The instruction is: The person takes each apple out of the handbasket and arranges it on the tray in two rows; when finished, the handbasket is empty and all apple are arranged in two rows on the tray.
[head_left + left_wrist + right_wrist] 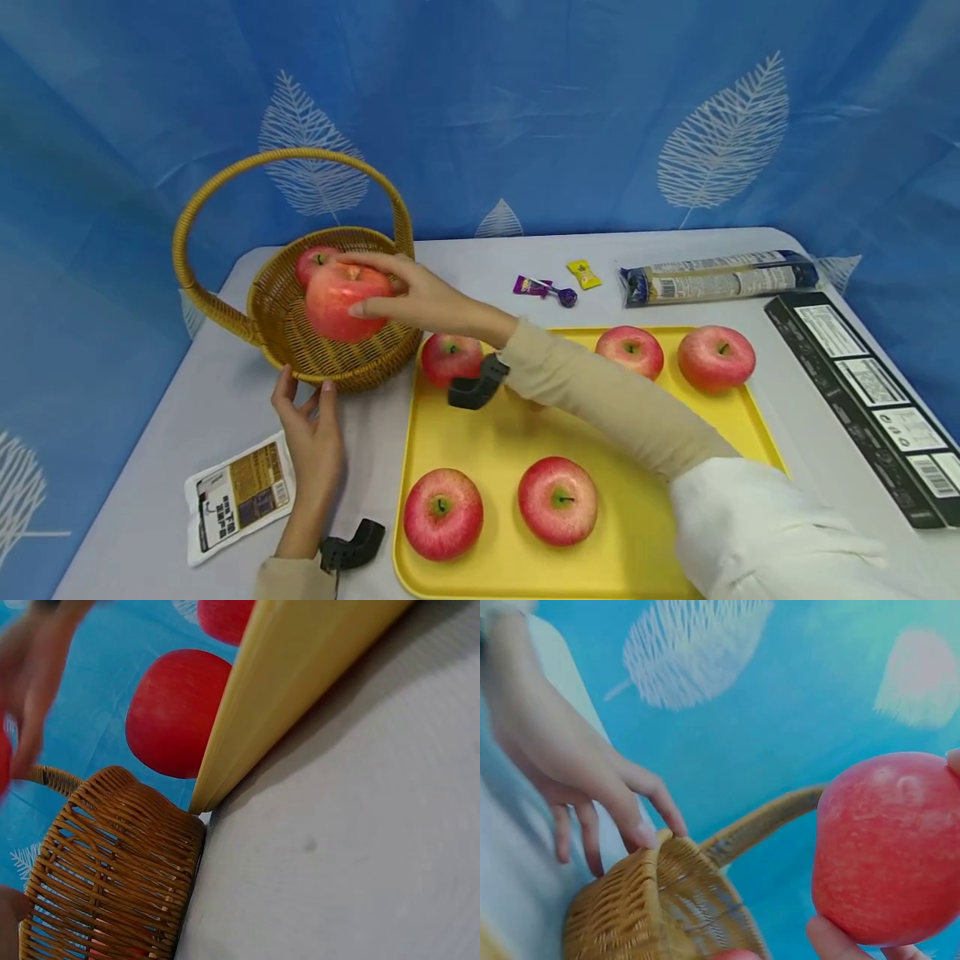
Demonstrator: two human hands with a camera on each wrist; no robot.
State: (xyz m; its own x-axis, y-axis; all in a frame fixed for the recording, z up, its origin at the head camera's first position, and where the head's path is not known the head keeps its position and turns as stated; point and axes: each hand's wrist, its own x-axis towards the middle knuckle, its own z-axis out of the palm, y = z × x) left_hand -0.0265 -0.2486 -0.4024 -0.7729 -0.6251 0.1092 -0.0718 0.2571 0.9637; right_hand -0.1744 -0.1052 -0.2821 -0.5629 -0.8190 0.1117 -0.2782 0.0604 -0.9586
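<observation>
My right hand (390, 287) grips a red apple (341, 304) over the opening of the wicker basket (363, 375), thumb on its near side. That apple fills much of the right wrist view, with fingertips (832, 941) under it. Another apple (315, 260) lies inside at the back of the basket. My left hand (315, 442) is at the near rim, and the right wrist view shows its thumb and a finger pinching the edge. Several apples, among them one at the front left (443, 514), sit on a yellow tray (495, 575) right of the basket.
A white packet (240, 496) lies left of my left forearm. Behind the tray are a lollipop (564, 295), a purple wrapper (531, 286) and a yellow candy (584, 273). A long plastic packet (720, 277) and a black box (862, 400) lie at the right. The arched handle (292, 154) rises over the basket.
</observation>
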